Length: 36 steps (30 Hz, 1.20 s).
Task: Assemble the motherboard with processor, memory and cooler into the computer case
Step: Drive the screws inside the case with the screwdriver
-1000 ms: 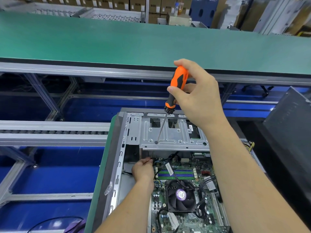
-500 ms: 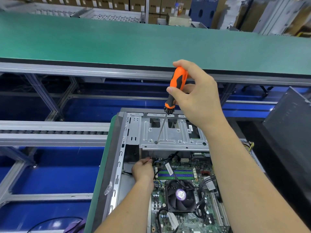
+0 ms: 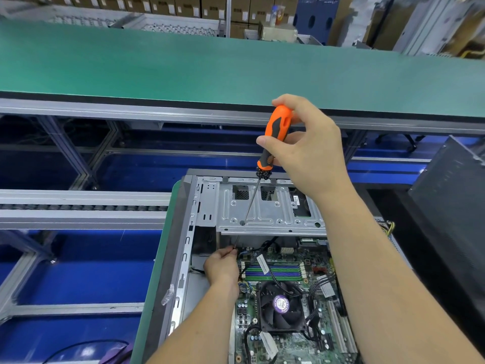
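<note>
An open grey computer case (image 3: 183, 261) lies on its side in front of me. Inside it sits the green motherboard (image 3: 294, 345) with a black cooler fan (image 3: 282, 307) and memory sticks (image 3: 275, 271). My right hand (image 3: 307, 151) grips the orange-and-black handle of a long screwdriver (image 3: 275, 132). Its shaft runs down through a hole in the metal drive bay (image 3: 270, 214) toward the board's far left corner. My left hand (image 3: 221, 265) pinches the lower end of the shaft there. The tip itself is hidden.
A long green workbench (image 3: 183, 64) runs across behind the case. A roller conveyor rail (image 3: 78, 208) lies to the left over a blue floor. A dark side panel (image 3: 451, 206) leans at the right. Black cables (image 3: 315, 292) cross the board.
Almost nothing has moved. Both hands keep their hold on the screwdriver, with only a slight shift of the right hand on the handle.
</note>
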Available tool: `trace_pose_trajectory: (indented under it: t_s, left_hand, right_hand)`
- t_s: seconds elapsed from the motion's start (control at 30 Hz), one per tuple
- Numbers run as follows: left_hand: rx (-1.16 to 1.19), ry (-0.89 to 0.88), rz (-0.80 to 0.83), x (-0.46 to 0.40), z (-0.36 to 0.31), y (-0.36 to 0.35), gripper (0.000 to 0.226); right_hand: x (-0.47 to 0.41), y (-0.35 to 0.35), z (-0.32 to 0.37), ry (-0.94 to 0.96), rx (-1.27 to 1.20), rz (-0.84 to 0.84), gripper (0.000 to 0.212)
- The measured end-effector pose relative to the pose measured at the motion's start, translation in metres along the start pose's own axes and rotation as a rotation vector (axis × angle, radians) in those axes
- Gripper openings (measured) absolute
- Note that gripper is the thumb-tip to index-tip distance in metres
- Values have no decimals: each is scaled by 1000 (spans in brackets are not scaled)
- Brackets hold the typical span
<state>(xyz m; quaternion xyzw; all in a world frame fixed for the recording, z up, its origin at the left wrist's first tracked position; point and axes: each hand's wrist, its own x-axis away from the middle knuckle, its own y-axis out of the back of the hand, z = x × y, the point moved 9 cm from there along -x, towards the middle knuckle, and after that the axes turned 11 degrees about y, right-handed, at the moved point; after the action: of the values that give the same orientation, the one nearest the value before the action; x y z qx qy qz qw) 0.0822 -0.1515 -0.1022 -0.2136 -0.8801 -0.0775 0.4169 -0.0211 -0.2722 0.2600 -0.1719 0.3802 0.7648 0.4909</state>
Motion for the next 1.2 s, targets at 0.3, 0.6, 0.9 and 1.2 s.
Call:
trace_pose_trajectory:
  t_s: [0.3,0.6,0.9,1.2]
  left_hand:
    - [24,15,-10,-2,2,1,21]
    - [139,68,-4,-5,7,5,19]
    - [156,87,16,-6,9,4,23]
    - [154,77,28,-7,10,1,22]
  right_hand:
    - [-2,-1,-3,-25,-38,32,44]
    - [-1,3,2,9,30,0,43]
    - [0,2,5,25,40,0,40]
    - [2,3,4,23,32,-23,39]
